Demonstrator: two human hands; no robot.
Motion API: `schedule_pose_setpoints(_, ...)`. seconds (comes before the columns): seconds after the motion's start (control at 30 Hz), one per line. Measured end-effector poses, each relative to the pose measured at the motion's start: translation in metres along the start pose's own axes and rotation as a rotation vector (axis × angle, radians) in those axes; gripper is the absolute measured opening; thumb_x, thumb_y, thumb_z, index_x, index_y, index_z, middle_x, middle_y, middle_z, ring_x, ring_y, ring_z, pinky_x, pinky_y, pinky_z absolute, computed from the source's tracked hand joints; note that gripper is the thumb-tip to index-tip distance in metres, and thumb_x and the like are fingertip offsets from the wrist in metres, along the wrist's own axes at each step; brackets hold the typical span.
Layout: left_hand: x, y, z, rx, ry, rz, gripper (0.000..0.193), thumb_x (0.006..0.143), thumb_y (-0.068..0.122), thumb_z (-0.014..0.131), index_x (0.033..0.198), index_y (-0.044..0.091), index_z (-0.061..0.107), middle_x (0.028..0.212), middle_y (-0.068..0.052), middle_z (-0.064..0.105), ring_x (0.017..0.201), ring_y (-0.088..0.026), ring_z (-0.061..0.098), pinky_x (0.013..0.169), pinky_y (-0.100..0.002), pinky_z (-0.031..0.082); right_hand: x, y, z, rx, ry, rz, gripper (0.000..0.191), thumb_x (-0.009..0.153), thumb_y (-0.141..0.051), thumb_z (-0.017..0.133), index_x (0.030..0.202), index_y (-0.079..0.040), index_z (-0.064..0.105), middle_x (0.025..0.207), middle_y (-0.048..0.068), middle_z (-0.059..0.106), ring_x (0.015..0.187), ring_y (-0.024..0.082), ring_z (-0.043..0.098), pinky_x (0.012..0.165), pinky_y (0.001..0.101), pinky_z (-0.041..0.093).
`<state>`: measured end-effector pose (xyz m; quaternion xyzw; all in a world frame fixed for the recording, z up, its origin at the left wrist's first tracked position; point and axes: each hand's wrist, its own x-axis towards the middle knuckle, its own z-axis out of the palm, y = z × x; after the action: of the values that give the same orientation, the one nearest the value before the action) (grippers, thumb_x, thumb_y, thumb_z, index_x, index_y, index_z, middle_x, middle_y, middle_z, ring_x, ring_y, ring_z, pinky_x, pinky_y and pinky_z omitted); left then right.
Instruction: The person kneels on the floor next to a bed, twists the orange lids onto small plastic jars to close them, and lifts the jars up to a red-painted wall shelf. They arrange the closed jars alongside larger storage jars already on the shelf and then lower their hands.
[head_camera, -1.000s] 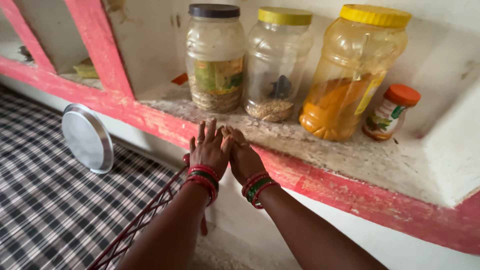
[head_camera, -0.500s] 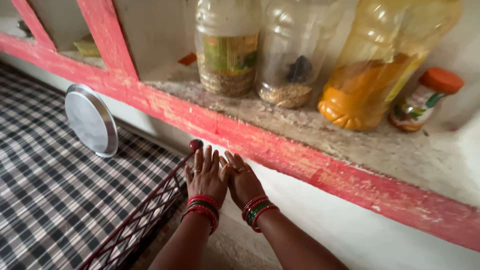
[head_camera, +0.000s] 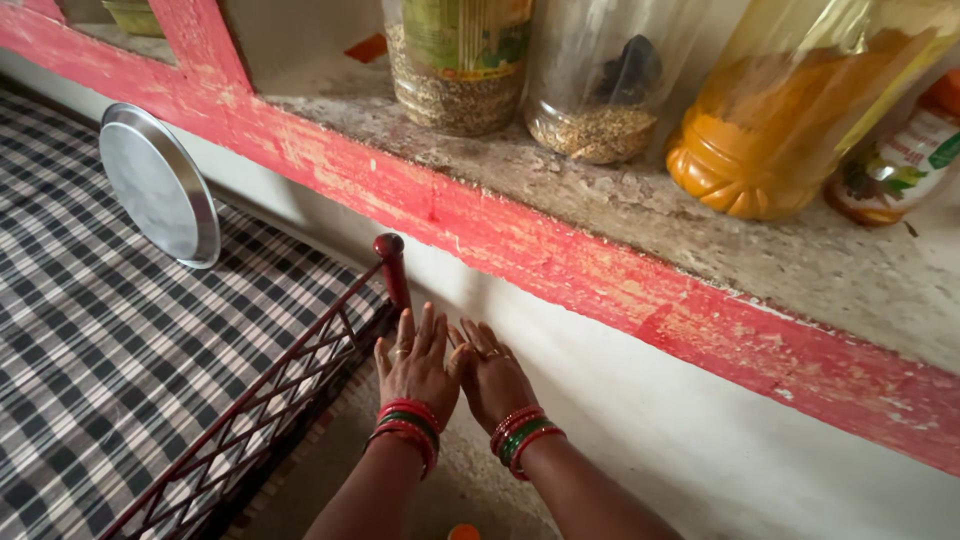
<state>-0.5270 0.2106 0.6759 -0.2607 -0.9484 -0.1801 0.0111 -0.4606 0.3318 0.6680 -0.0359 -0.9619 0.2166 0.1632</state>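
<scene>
White wall (head_camera: 640, 400) below a red-edged shelf (head_camera: 560, 250), concrete ledge rough and flaking. Both hands low, side by side, backs up, fingers straight and close together, holding nothing. Left hand (head_camera: 418, 362) and right hand (head_camera: 490, 372) sit flat near the wall base, thumbs touching or nearly so; can't tell if palms actually press the wall or hover off it. Bangles (head_camera: 405, 425) on both wrists, rings on both.

Red bed post (head_camera: 392, 268) just above-left of left hand, rail (head_camera: 250, 410) running down-left beside a checked mattress (head_camera: 90, 340). Steel plate (head_camera: 160, 185) leans on edge against the wall.

Risks, my read:
- left hand lifting fast could knock the post knob; bangles could catch on the rail bars
- plate stands near upright, any bump to the bed could tip or roll it
- jars (head_camera: 600, 90) and yellow jar (head_camera: 780, 120) sit near the ledge front; a head or arm coming up under the shelf could jolt them
- small bottle (head_camera: 900, 160) at the right, partly cropped, looks easiest to topple
</scene>
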Motion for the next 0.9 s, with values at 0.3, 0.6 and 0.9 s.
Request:
schedule_pose_setpoints(0.3,-0.010,0.002,0.022,0.003,-0.053,-0.012,0.070,0.098,0.059,0.034,0.156,0.020,0.033,0.169,0.004,0.013,0.156,-0.022,0.004,0.121,-0.058,0.002,-0.018,0.011,0.014,0.080,-0.072,0.067,0.052,0.107,-0.031,0.034,0.153,-0.011,0.044,0.160,0.015,0.038,0.146,0.037,0.037,0.116,0.0454,0.032)
schedule_pose_setpoints(0.6,-0.004,0.013,0.026,0.026,-0.198,-0.099,0.069,0.099,0.059,0.034,0.157,0.022,0.030,0.169,0.007,0.012,0.157,-0.020,0.001,0.123,-0.057,0.001,-0.018,0.032,0.026,0.106,-0.151,0.099,0.051,0.107,-0.032,0.034,0.152,-0.012,0.044,0.160,0.016,0.039,0.146,0.038,0.037,0.117,0.0455,0.032)
schedule_pose_setpoints(0.9,0.000,0.014,0.016,0.039,-0.221,-0.117,0.067,0.100,0.057,0.033,0.158,0.023,0.029,0.170,0.009,0.009,0.156,-0.018,-0.001,0.123,-0.057,0.000,-0.011,0.033,0.025,0.111,-0.111,0.028,0.052,0.108,-0.034,0.032,0.153,-0.011,0.044,0.158,0.019,0.042,0.143,0.040,0.041,0.114,0.0469,0.035)
